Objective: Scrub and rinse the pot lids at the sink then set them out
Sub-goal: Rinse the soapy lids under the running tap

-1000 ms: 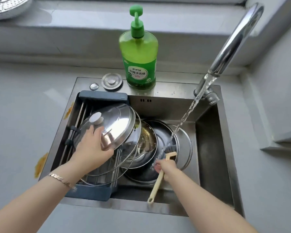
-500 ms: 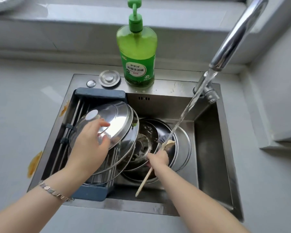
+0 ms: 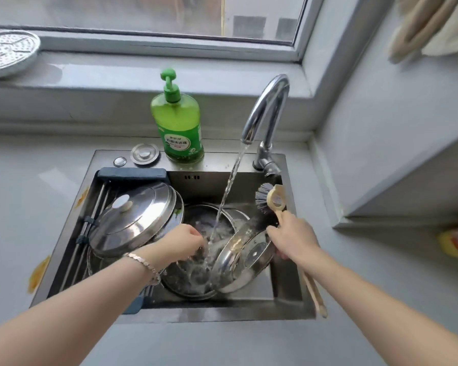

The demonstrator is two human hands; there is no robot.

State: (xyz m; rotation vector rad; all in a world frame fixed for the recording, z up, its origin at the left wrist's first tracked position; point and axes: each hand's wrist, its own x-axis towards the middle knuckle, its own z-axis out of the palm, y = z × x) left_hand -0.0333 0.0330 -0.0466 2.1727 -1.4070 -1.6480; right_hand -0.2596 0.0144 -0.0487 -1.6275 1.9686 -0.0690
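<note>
Our left hand [image 3: 185, 243] reaches into the sink [image 3: 286, 283], fingers curled on the rim of a pan under the running water; how tightly, we cannot tell. Our right hand [image 3: 292, 235] grips a brush [image 3: 271, 200] and steadies a tilted lid [image 3: 245, 257] in the basin. A second lid [image 3: 135, 220] leans on the rack [image 3: 131, 173] at left. One faucet [image 3: 267, 107] and one green soap bottle [image 3: 177, 125] stand below the window [image 3: 143, 11].

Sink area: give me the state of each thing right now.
Tap: running.
Large lid: resting tilted on the rack.
Small lid: tilted under the stream.
Brush: held bristles up in the right hand.
Left hand: in the sink by the stream.
Soap bottle: upright.
</note>
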